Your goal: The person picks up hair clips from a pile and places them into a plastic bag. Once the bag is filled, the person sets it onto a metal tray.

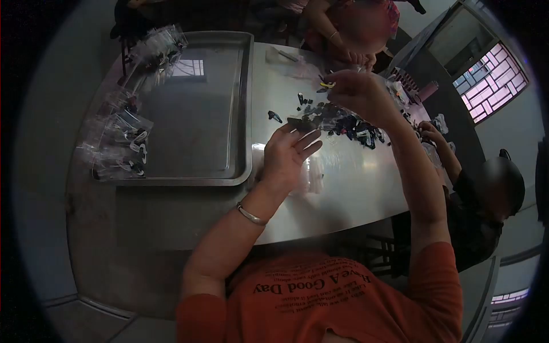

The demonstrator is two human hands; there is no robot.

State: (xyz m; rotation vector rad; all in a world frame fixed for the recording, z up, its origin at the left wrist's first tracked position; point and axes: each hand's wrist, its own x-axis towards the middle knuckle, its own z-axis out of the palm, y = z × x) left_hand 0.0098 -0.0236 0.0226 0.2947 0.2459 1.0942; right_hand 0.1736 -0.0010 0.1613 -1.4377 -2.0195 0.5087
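My left hand (286, 154) is palm up above the table, its fingers spread apart. A dark flat piece (300, 123) lies right by its fingertips; whether they touch cannot be made out. Higher and to the right is my right hand (360, 97), its fingers closed together; what is in them is hidden. A small yellow piece (327, 85) shows beside those fingers. Between and beyond my hands spreads a pile of small dark hair clips (363, 134), some with metal parts. One loose clip (275, 116) lies left of the pile, near the tray (245, 114).
Clear bags with clips (128, 140) line the tray's left side, and more bags (157, 48) heap at its far corner. Clear plastic packets (311, 177) lie on the metal table (354, 200). One person's hands (357, 59) work opposite; another person's hand (430, 132) is at right.
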